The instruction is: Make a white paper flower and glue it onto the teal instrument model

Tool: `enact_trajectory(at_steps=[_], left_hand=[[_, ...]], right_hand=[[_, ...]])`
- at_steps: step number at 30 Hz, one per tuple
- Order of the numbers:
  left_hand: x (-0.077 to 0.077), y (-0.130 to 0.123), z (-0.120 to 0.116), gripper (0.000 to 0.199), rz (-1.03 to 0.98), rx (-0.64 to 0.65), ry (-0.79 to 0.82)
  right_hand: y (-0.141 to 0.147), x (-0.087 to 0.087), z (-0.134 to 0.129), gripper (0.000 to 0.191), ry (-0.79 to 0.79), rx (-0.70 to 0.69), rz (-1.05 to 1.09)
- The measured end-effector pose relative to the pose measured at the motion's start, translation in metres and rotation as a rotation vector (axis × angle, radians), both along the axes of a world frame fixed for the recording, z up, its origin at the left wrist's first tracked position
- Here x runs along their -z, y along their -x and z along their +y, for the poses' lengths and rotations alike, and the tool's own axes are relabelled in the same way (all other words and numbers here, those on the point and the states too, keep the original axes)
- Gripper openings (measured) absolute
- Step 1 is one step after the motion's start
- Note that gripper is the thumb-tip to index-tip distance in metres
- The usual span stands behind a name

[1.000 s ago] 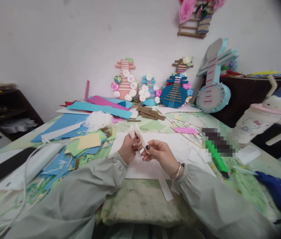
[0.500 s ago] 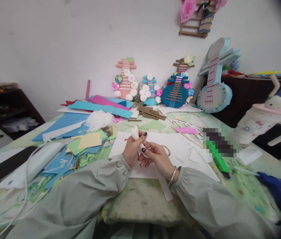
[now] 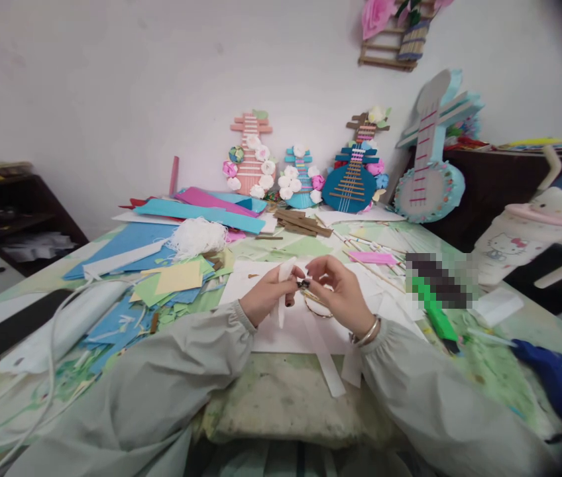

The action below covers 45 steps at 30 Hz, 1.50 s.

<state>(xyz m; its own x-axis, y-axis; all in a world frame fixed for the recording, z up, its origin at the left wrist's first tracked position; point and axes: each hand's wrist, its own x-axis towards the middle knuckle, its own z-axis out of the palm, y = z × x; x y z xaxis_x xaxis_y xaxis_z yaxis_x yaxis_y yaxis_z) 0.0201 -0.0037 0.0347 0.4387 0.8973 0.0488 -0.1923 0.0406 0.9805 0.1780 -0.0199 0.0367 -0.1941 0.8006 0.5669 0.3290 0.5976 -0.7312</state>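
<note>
My left hand (image 3: 267,293) is closed on a strip of crumpled white paper (image 3: 281,317), which stands upright between its fingers. Close to its fingertips, my right hand (image 3: 343,295) has its thumb and fingers drawn together; whatever lies between them is too small to make out. Under my right hand, partly covered, is a gold-coloured ring (image 3: 317,310) on a white sheet (image 3: 271,341). A long white paper strip (image 3: 328,368) slants over the sheet's front edge, with a shorter piece (image 3: 352,366) beside it.
Left lie coloured paper scraps (image 3: 179,278), white string (image 3: 199,242) and a white cable (image 3: 52,351). Brown strips (image 3: 303,224) lie behind the sheet, below decorated paper instruments (image 3: 350,180). To the right are a green tool (image 3: 441,321) and a cup (image 3: 509,242).
My right hand has moved right and up, off the white paper it was touching. The white paper now stands more upright in my left hand, and the short piece near my right wrist shows more.
</note>
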Motion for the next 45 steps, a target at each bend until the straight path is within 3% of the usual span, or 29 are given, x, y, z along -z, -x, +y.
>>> enact_trajectory(at_steps=[4,7,11,18,22,30,36,40,45], left_hand=[[-0.003,0.000,-0.003,0.020,0.115,0.120,-0.081],[-0.003,-0.001,-0.005,0.015,0.246,0.186,-0.192],[0.002,0.000,-0.005,0.013,0.381,0.165,-0.312],[0.003,0.003,-0.004,0.027,0.262,0.177,-0.177],[-0.001,0.003,-0.007,0.027,0.254,0.205,-0.136],[0.001,0.008,-0.004,0.018,0.348,0.258,-0.227],[0.007,0.018,0.007,0.026,0.417,0.330,-0.196],[0.014,0.024,0.016,0.022,0.411,0.374,-0.283],[0.019,0.025,0.019,0.026,0.438,0.346,-0.308]], right_hand=[[-0.007,-0.012,-0.003,0.035,-0.242,-0.055,-0.146],[-0.005,-0.013,-0.006,0.030,-0.328,-0.070,-0.294],[-0.001,-0.009,-0.008,0.018,-0.362,-0.067,-0.307],[0.000,-0.006,-0.010,0.013,-0.473,-0.040,-0.260],[0.000,-0.006,-0.011,0.010,-0.395,-0.077,-0.199],[-0.002,-0.006,-0.007,0.009,-0.283,-0.149,-0.160],[-0.002,0.004,0.001,0.005,-0.180,-0.233,-0.150],[-0.002,0.008,0.005,0.008,-0.108,-0.316,-0.184],[-0.001,0.011,0.004,0.008,-0.084,-0.296,-0.162]])
